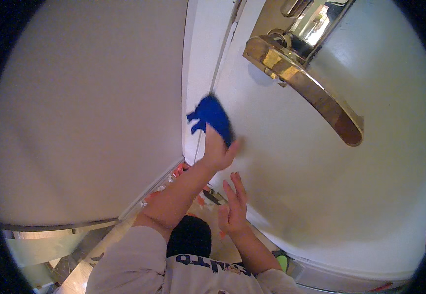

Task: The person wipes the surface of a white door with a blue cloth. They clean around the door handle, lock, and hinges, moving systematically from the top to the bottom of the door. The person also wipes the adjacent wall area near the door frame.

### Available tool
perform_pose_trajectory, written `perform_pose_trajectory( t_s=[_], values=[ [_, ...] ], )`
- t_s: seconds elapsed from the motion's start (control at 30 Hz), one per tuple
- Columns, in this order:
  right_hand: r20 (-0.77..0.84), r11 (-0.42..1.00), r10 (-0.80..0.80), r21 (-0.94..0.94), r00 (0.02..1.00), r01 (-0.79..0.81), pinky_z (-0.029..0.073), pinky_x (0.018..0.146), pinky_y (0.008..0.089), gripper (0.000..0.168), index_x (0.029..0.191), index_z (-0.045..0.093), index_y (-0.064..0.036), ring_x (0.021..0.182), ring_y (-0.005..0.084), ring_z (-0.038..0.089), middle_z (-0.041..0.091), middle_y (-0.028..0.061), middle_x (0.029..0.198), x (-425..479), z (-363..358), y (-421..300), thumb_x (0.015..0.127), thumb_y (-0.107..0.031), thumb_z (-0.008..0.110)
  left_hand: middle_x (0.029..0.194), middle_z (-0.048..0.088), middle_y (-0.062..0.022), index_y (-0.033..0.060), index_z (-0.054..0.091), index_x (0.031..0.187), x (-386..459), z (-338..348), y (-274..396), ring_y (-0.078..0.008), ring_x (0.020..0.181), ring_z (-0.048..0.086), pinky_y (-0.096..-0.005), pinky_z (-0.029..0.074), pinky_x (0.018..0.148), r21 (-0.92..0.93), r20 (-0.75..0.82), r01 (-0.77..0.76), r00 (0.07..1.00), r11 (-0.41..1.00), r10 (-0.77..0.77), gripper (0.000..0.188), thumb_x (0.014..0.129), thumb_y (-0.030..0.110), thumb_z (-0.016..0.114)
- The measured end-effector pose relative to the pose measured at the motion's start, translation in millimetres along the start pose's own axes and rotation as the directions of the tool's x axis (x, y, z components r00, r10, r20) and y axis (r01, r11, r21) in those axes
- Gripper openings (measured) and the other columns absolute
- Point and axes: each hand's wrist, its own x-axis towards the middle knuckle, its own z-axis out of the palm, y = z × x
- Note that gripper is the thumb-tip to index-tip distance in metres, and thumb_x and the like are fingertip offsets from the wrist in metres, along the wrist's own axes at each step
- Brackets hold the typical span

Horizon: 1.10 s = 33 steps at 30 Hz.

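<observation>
My left hand [218, 152] holds a blue cloth [213, 114] that covers its fingers. The thumb sticks out to the right. The cloth lies over the narrow gap between the white door [308, 176] and its white frame [202, 55]; slight blur hides whether it presses on the surface. Below and to the right, my right hand [235, 205] is raised beside the door with its fingers apart, holding nothing. A brass lever handle [308, 88] on a brass plate juts from the door, above and to the right of both hands.
A plain pale wall [95, 110] stands close on the left, with a baseboard [154, 187] at its foot. Red and white scraps [179, 171] lie on the floor along the corner. A bright green object [282, 262] sits low by the door's bottom edge.
</observation>
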Motion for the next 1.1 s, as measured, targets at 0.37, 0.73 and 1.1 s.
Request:
perform_pose_trajectory(
  t_s=[0.37, 0.73, 1.1],
  values=[
    [-0.04, 0.998, -0.045, -0.045, 0.998, 0.044, 0.027, 0.108, 0.0473, 0.041, 0.125, 0.051, -0.001, 0.132, 0.0417, 0.031, 0.034, 0.0244, 0.141, 11, -13, -13, 0.087, -0.016, 0.05, 0.127, 0.034, -0.039, -0.0143, 0.042, 0.116, 74, 5, 46, -0.0574, 0.121, 0.027, -0.0653, 0.015, 0.102, 0.186, -0.028, -0.283, 0.956, 0.941, 0.293, 0.063, 0.082, 0.037, 0.056],
    [-0.111, 0.995, 0.098, 0.04, 0.989, -0.094, 0.031, 0.103, 0.0465, 0.037, 0.117, 0.056, 0.001, 0.122, 0.0375, 0.04, 0.042, 0.0229, 0.13, 1, -16, -9, 0.089, -0.02, 0.045, 0.106, 0.052, -0.0291, -0.0048, 0.061, 0.095, 45, 10, 73, -0.0473, 0.104, 0.045, -0.0618, 0.03, 0.088, 0.256, 0.294, -0.384, 0.905, 0.887, 0.307, 0.063, 0.076, 0.055, 0.058],
    [-0.171, 0.989, -0.008, -0.144, 0.985, -0.017, 0.033, 0.1, 0.0451, 0.033, 0.107, 0.06, 0.0, 0.119, 0.0362, 0.042, 0.043, 0.0232, 0.126, -8, -26, -3, 0.091, -0.023, 0.043, 0.104, 0.057, -0.0232, 0.0024, 0.062, 0.103, 83, 8, 137, -0.0394, 0.093, 0.054, -0.0519, 0.039, 0.067, 0.392, 0.667, -0.42, 0.743, 0.819, 0.062, 0.062, 0.078, 0.058, 0.055]
  ],
)
